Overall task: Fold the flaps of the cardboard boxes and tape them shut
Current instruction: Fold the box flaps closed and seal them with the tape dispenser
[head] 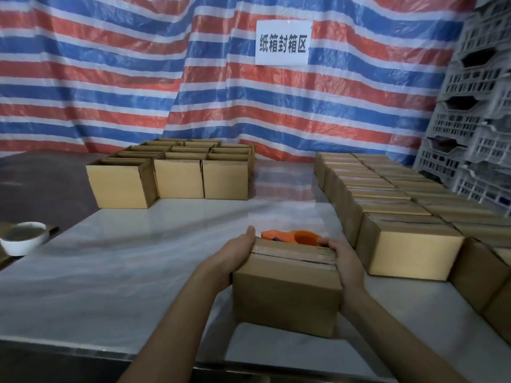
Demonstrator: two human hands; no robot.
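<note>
A small cardboard box (287, 294) with its top flaps folded down sits on the white table near the front edge. My left hand (237, 255) holds its left side, thumb reaching over the top edge. My right hand (345, 261) grips its right side, fingers curled over the top right corner. An orange tape dispenser (296, 236) lies on the table just behind the box, partly hidden by it.
Several open boxes (177, 172) stand in a group at the back left. Rows of closed boxes (392, 205) line the right side. A white bowl (23, 237) sits at the left edge. Grey plastic crates (475, 111) are stacked at the right.
</note>
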